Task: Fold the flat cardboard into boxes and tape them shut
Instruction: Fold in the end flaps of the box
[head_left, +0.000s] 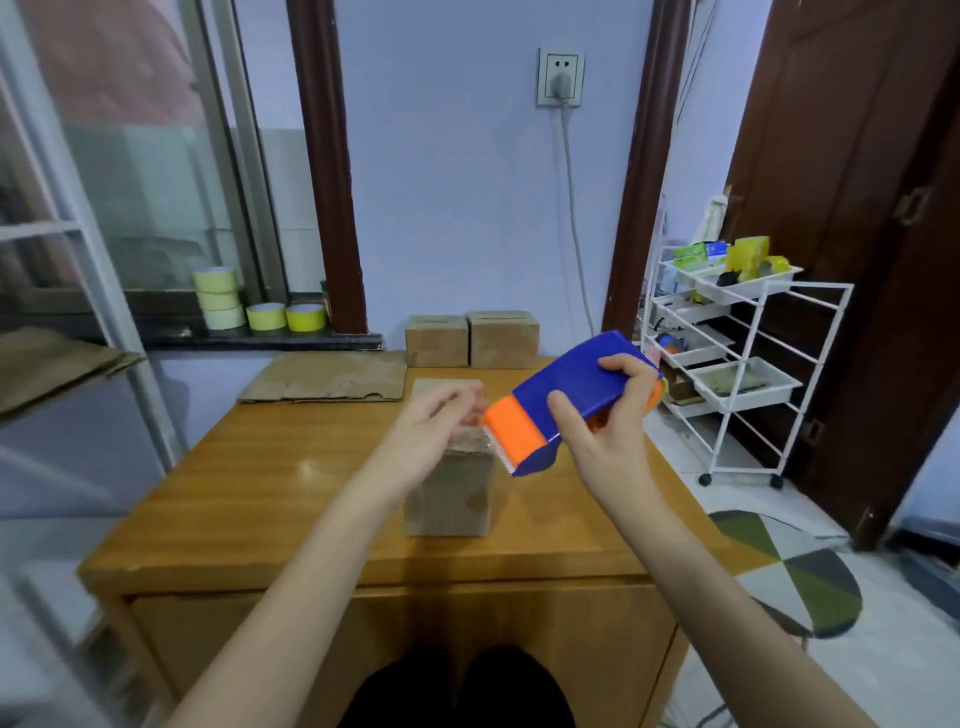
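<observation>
Blue-orange tape dispenser (566, 402) gripped by right hand (605, 434); left hand (434, 431) blurred over cardboard box (449, 491)

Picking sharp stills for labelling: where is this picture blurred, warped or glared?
Head view: the left hand is motion-blurred over the cardboard box; the right hand and tape dispenser are sharper; wide-angle bending bows the door frames; a soft glare patch sits on the wooden table.
</observation>
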